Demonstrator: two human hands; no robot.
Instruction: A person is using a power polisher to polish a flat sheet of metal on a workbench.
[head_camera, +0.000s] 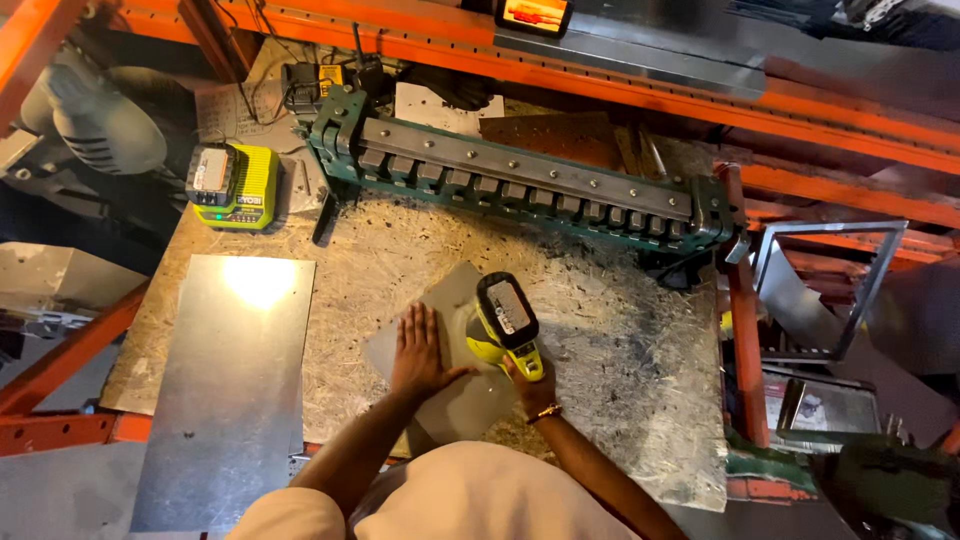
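My left hand (420, 352) lies flat, fingers spread, on a small grey sheet-metal piece (450, 300) that rests on the chipboard bench top (600, 340). My right hand (527, 378) grips the handle of a yellow-green and black cordless power tool (505, 318), whose body stands over the right part of the same sheet. The tool's working end is hidden under its body. A gold bracelet sits on my right wrist.
A larger shiny metal sheet (225, 390) lies at the bench's left. A green sheet-metal brake (520, 180) runs across the back. A yellow-green battery charger (235, 185) sits back left. Orange rack beams (700, 90) frame the bench; a metal frame (830, 290) stands to the right.
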